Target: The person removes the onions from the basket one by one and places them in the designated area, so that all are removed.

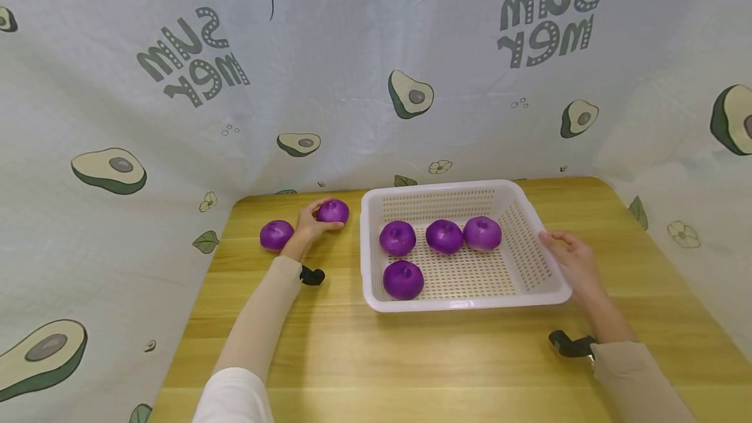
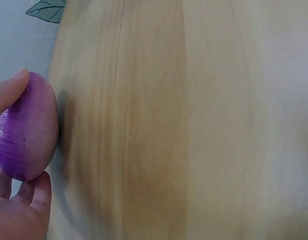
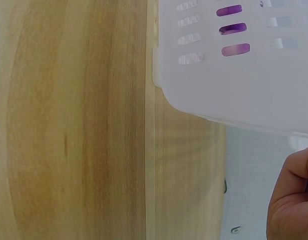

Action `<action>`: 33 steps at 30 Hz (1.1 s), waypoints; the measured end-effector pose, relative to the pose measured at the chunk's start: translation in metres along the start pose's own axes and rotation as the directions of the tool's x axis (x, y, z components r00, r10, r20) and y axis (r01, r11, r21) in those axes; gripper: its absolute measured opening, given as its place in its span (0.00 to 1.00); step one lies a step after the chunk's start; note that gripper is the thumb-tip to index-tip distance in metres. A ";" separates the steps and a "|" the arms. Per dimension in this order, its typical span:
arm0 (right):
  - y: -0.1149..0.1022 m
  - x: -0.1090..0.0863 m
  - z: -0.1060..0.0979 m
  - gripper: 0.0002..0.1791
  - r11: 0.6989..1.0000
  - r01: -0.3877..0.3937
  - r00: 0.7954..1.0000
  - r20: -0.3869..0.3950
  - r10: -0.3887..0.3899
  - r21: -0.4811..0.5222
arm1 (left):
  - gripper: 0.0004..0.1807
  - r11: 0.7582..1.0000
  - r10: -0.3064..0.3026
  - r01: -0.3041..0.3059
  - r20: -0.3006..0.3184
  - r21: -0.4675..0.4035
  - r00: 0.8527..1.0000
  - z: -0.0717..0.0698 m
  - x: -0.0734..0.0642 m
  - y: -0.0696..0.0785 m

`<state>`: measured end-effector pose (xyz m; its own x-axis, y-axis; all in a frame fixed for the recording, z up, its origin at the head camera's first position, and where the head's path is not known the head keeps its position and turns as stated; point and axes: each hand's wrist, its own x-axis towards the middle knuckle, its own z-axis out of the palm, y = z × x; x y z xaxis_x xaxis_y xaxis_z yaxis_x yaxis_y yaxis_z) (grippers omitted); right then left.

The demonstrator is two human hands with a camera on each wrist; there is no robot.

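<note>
A purple onion (image 1: 333, 211) is held in my left hand (image 1: 310, 224), left of the basket; the left wrist view shows the thumb on one side and fingertips on the other side of this onion (image 2: 31, 132). Another onion (image 1: 276, 235) lies on the table just left of that hand. My right hand (image 1: 572, 260) grips the right rim of a white plastic basket (image 1: 464, 304), its thumb over the edge. Inside the basket sit several onions, one of them an onion (image 1: 403, 279) in the near left corner. From the right wrist, the basket's slotted wall (image 3: 234, 85) fills the upper right.
The wooden table (image 1: 411, 358) ends at the back against a pale curtain (image 1: 352, 83) printed with avocados and leaves. Black wrist mounts stick out from both sleeves, one of them a black mount (image 1: 570, 343) low over the table at the right.
</note>
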<state>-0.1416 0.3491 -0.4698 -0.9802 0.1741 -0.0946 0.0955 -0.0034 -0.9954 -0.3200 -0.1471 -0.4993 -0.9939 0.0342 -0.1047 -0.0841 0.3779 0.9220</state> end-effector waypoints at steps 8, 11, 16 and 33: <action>0.000 -0.001 0.000 0.04 1.000 -0.003 1.000 0.000 0.003 -0.010 | 0.40 1.000 -0.022 0.022 0.008 0.009 1.000 0.000 -0.001 -0.001; 0.000 -0.002 0.001 0.04 1.000 -0.007 1.000 -0.001 0.007 -0.017 | 0.41 0.999 -0.029 0.029 0.016 0.016 0.999 -0.001 -0.001 0.001; 0.000 -0.002 0.001 0.05 1.000 -0.010 1.000 0.012 0.010 -0.022 | 0.41 1.000 -0.010 0.009 0.044 0.021 0.999 -0.007 -0.001 0.008; 0.001 -0.001 -0.001 0.04 1.000 0.004 1.000 0.023 -0.003 -0.009 | 0.44 0.943 0.331 -0.301 0.293 -0.141 0.897 -0.044 -0.015 0.058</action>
<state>-0.1405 0.3501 -0.4703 -0.9842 0.1514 -0.0915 0.0934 0.0057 -0.9956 -0.3132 -0.1664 -0.4277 -0.8987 0.4266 0.1018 0.2103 0.2153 0.9537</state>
